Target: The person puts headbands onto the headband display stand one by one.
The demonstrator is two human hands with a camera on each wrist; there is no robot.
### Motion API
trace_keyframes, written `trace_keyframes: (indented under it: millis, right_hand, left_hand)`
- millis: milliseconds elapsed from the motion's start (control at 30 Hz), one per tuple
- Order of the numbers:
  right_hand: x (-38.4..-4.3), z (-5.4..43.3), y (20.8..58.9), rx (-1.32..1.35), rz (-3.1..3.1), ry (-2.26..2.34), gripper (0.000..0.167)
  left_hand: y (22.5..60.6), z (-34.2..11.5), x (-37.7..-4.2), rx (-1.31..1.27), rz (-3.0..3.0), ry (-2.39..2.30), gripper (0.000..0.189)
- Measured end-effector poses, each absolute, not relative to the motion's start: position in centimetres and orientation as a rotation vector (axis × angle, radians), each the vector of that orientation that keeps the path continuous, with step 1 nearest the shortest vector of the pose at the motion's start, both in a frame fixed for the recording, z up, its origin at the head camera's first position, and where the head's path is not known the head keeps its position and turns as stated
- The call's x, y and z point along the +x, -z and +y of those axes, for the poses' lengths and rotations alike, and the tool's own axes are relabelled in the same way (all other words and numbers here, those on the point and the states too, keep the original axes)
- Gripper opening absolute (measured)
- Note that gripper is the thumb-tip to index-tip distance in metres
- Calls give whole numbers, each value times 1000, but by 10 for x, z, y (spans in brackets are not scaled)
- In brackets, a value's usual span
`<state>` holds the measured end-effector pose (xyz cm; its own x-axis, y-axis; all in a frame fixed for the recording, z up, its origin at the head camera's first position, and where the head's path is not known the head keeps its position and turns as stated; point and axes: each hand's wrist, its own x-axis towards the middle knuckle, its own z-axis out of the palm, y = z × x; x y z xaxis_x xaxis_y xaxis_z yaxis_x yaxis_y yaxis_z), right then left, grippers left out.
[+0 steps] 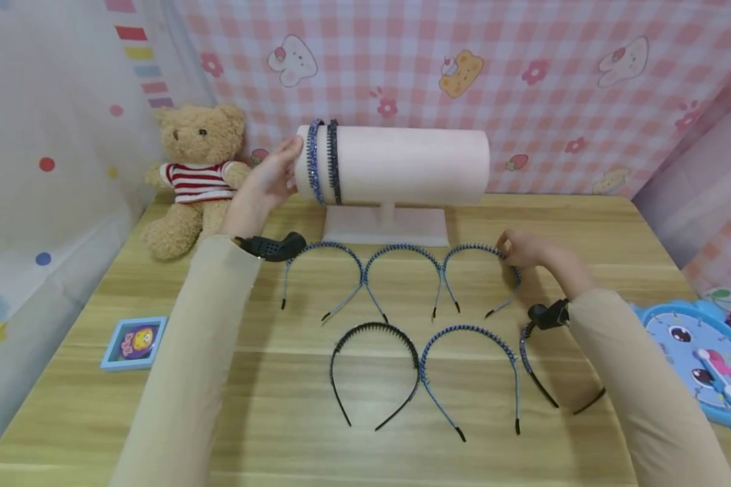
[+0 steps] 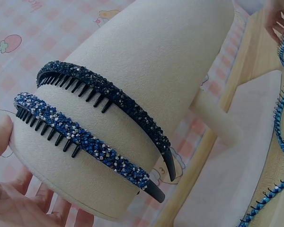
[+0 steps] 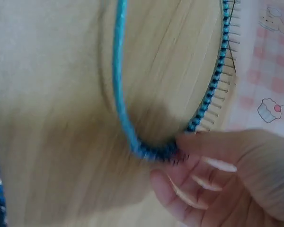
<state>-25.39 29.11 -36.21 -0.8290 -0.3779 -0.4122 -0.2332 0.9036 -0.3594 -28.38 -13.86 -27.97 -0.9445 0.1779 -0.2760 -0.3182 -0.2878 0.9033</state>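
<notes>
A pale headband display stand (image 1: pixel 408 166) with a horizontal roll stands at the back of the table. My left hand (image 1: pixel 272 177) holds the roll's left end, thumb and fingers at its rim. Beside that hand, a glittery blue-and-silver headband (image 2: pixel 85 137) and a black glittery headband (image 2: pixel 109 94) sit round the roll, teeth inward. My right hand (image 1: pixel 526 249) pinches the rightmost blue headband (image 3: pixel 118 71) of the back row, at its toothed curve. Left of it lie two similar blue headbands, the middle one (image 1: pixel 402 249) and the left one (image 1: pixel 335 246).
In the front row lie a black headband (image 1: pixel 374 326), a blue headband (image 1: pixel 469 329) and a dark glittery headband (image 1: pixel 539 382), partly hidden by the right forearm. A teddy bear (image 1: pixel 197 179) sits back left, a small blue frame (image 1: pixel 134 343) nearer. A blue toy clock (image 1: pixel 694 365) lies right.
</notes>
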Motion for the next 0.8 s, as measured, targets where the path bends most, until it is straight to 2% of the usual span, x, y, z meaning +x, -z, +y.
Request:
trace_keyframes:
  millis: [167,267,400,533,800]
  right_hand:
    - [-279,322,380,-345,2517,515,39]
    - [-288,337,378,-286,2506,524,40]
    - [-276,329,342,-140,2544,529,44]
    - [-262,314,308,16,2574,726,45]
    - [-259,285,270,137,2760,1057,52]
  left_hand:
    - [280,-138,-285,-164,1650,-2300,48]
    - [281,-137,-286,-158,1655,-2302,45]
    - [282,-137,-285,-170,1650,-2303,49]
    - [282,-139,-285,-171,1636,-2302,51]
    - [282,-137,-285,-209,1642,-2314,55]
